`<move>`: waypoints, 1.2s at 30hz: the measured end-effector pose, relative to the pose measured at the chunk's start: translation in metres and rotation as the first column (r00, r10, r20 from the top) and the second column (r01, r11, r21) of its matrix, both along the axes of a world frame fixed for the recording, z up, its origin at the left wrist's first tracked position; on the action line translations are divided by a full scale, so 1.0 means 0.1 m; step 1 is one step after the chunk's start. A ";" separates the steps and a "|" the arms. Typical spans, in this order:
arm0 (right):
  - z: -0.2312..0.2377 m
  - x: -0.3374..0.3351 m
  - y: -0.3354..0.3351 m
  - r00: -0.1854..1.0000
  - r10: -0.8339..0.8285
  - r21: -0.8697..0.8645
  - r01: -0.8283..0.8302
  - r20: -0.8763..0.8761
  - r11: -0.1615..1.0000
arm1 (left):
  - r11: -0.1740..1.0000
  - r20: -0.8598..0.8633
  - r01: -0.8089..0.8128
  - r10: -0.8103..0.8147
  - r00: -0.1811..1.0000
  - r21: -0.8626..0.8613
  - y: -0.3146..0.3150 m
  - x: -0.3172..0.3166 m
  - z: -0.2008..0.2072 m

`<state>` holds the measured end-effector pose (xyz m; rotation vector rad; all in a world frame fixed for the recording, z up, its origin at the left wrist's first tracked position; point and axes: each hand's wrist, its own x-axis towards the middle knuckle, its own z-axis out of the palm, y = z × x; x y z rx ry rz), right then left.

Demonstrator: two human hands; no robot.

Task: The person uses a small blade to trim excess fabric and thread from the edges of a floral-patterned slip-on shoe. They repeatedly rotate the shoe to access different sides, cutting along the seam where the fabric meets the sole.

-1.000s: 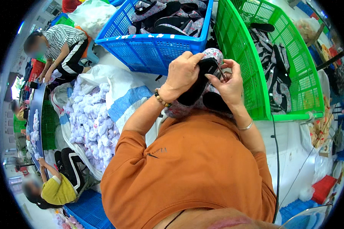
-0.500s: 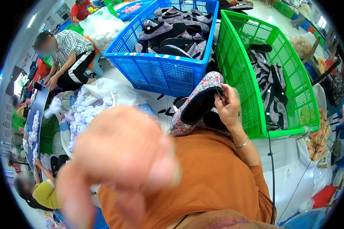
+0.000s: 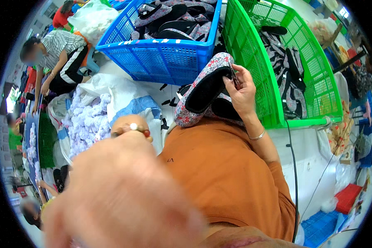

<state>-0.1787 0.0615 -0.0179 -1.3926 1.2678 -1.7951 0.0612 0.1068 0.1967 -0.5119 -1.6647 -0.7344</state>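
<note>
The left hand (image 3: 120,198) fills the lower left of the view, raised close to the camera and so blurred that I cannot tell whether it is clenched or slack; it holds nothing that can be made out, and a beaded bracelet (image 3: 132,129) with a pale bead and red ones circles its wrist. Behind it spreads the person's orange shirt (image 3: 227,177). Ahead stand two plastic crates side by side: a blue crate (image 3: 161,58) heaped with floral slippers and dark soles, and to its right a green crate (image 3: 252,53), tilted toward the person, with more dark and patterned slippers lying against its far wall. To the left of the lap lies a white sack (image 3: 120,93) spilling a heap of pale lilac fluffy pieces (image 3: 87,124). Farther left a co-worker in a striped top (image 3: 60,51) bends over the floor. On the lap, between the shirt and the blue crate, rests the floral slipper (image 3: 206,89), its dark insole up and its toe pointing toward the crates; a second dark slipper lies under it. The right hand (image 3: 244,93) grips the slipper's upper edge at the heel end, fingers closed around the fabric and pinching a small dark tool (image 3: 234,78) whose kind is unclear. A thin silver bangle (image 3: 258,135) sits on the right wrist.
</note>
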 end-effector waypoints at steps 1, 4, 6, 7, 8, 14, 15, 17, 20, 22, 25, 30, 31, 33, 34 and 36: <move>-0.01 0.06 -0.01 0.999 0.034 -0.021 -0.034 -0.014 0.999 | 0.995 0.093 -0.097 0.094 0.991 0.023 0.02 -0.06 -0.04; 0.05 0.02 0.04 1.000 0.018 -0.028 -0.017 0.023 0.999 | 0.828 0.461 -0.561 0.506 0.729 -0.021 -0.36 -0.38 -0.63; 0.00 -0.01 0.00 1.000 0.005 -0.042 -0.003 0.025 0.999 | 0.749 0.487 -0.658 0.606 0.628 -0.084 -0.77 -0.59 -1.07; 0.01 0.00 0.00 1.000 0.009 -0.050 -0.008 0.023 0.999 | 0.717 0.571 -0.691 0.606 0.554 -0.092 -0.90 -0.63 -1.25; 0.02 0.01 0.00 1.000 0.015 -0.057 -0.014 0.018 0.998 | 0.698 0.595 -0.710 0.611 0.521 -0.094 -1.04 -0.67 -1.44; -0.02 0.00 -0.04 1.000 -0.012 -0.095 0.009 -0.026 0.995 | 0.830 0.631 -0.553 0.396 0.667 0.064 -1.44 -0.93 -1.80; -0.02 -0.02 -0.03 0.999 -0.018 -0.094 0.015 -0.030 0.995 | 0.847 0.657 -0.526 0.358 0.663 0.069 -1.48 -0.93 -1.83; -0.04 -0.08 -0.04 0.997 -0.021 -0.047 0.018 -0.075 0.999 | 0.867 0.689 -0.492 0.309 0.656 0.079 -1.56 -0.95 -1.80; 0.06 -0.07 -0.04 0.983 -0.058 -0.050 0.050 -0.172 0.998 | 0.875 0.759 -0.484 0.315 0.569 -0.001 -1.65 -0.90 -1.70; 0.12 -0.13 -0.03 0.951 -0.038 0.016 0.045 -0.306 0.999 | 0.913 0.800 -0.392 0.154 0.581 0.109 -1.72 -0.86 -1.67; 0.16 -0.13 -0.05 0.965 0.045 0.038 -0.037 -0.260 0.999 | 0.884 0.821 -0.270 -0.191 0.537 0.383 -1.78 -0.78 -1.66; 0.21 -0.13 -0.03 0.968 0.138 0.132 -0.112 -0.207 0.985 | 0.724 0.651 -0.118 -0.521 0.552 0.680 -1.78 -0.71 -1.65; 0.21 -0.14 -0.02 0.969 0.149 0.130 -0.125 -0.195 0.984 | 0.703 0.628 -0.107 -0.543 0.558 0.703 -1.79 -0.71 -1.68; 0.19 -0.15 -0.02 0.970 0.172 0.125 -0.152 -0.169 0.980 | 0.682 0.606 -0.100 -0.562 0.563 0.725 -1.78 -0.70 -1.69; 0.18 -0.17 -0.02 0.973 0.184 0.131 -0.166 -0.142 0.977 | 0.681 0.607 -0.101 -0.563 0.561 0.725 -1.75 -0.69 -1.68; 0.14 -0.18 -0.02 0.975 0.207 0.140 -0.194 -0.086 0.971 | 0.676 0.609 -0.115 -0.560 0.561 0.728 -1.72 -0.69 -1.67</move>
